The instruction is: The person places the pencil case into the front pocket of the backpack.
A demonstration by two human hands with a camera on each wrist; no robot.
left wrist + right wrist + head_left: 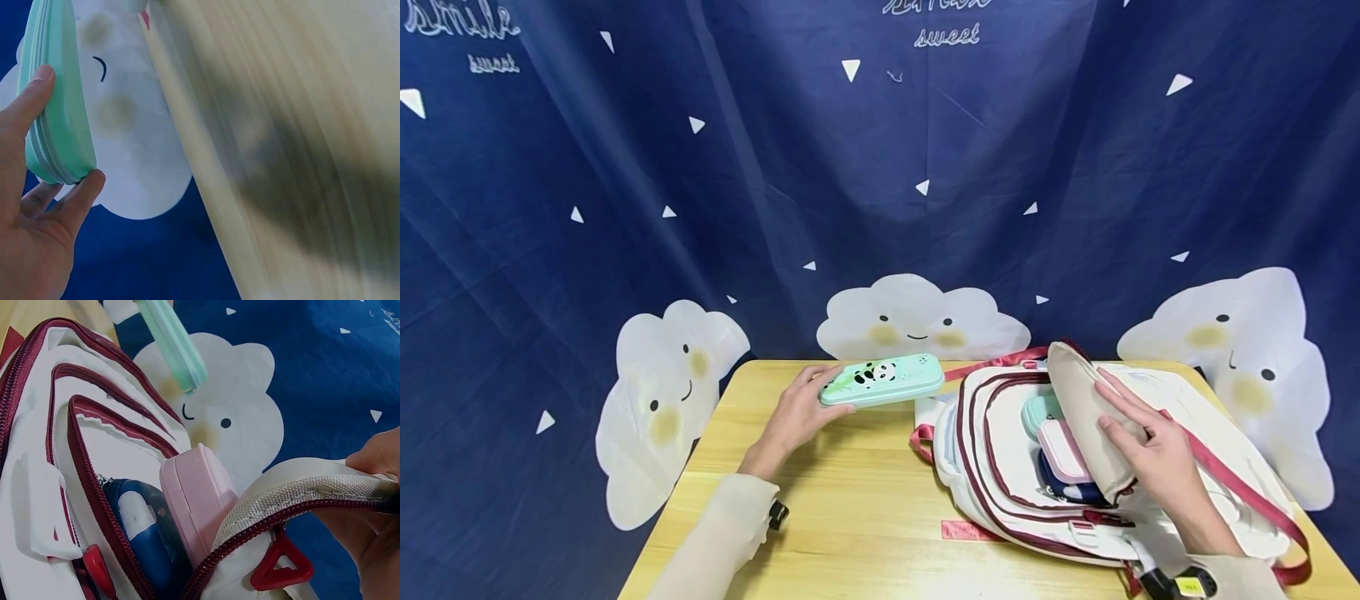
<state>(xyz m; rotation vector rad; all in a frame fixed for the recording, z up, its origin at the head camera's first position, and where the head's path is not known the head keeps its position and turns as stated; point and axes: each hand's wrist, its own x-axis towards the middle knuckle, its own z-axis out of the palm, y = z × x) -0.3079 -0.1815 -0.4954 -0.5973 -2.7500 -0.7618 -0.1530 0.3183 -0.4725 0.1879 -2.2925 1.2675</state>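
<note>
My left hand [796, 414] grips one end of a mint-green zip pencil case [906, 379] with a panda on its lid. The case is raised above the table, left of a white backpack [958, 450] with dark red zips. In the left wrist view my thumb presses one side of the case, with fingertips at its end. My right hand [1168, 458] pinches the edge of the backpack's front pocket flap [1078, 417], drawing it back. Inside the pocket sit a pink case [197, 494], a navy blue pouch [147, 531] and a mint-green rounded item [1036, 412].
The backpack lies on a wooden table [842, 500], filling its right side. Red straps [1240, 479] trail across and beside it. A red zip pull [284, 565] hangs from the flap. Behind the table hangs a dark blue cloth [880, 167] with smiling clouds.
</note>
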